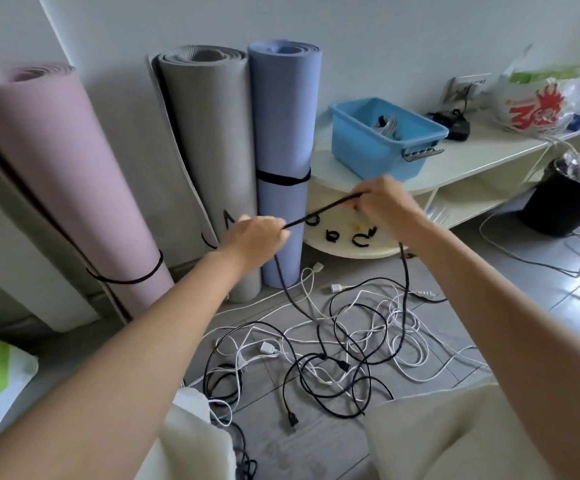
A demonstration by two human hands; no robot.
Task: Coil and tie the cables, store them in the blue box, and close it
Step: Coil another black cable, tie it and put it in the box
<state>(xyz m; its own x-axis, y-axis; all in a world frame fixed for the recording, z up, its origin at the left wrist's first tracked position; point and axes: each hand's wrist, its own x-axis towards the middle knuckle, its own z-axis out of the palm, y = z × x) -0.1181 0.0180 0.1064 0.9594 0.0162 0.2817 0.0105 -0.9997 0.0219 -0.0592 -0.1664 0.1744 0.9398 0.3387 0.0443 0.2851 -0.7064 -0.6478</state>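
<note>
I'm at the coiling step: my left hand (254,237) and right hand (385,199) each pinch a black cable (323,211), fingers clamped on it, holding a taut stretch at frame centre. That stretch runs lower left to upper right; its slack drops to the tangle of cables (333,341) on the floor. Next I'd judge it needs looping hand over hand, then a tie (black straps (361,239) lie on the shelf). The blue box (361,147) sits open, upper right.

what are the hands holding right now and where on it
A black cable, stretched taut between both hands. The left hand and the right hand each pinch it along its length; both ends trail down to the floor.
</note>
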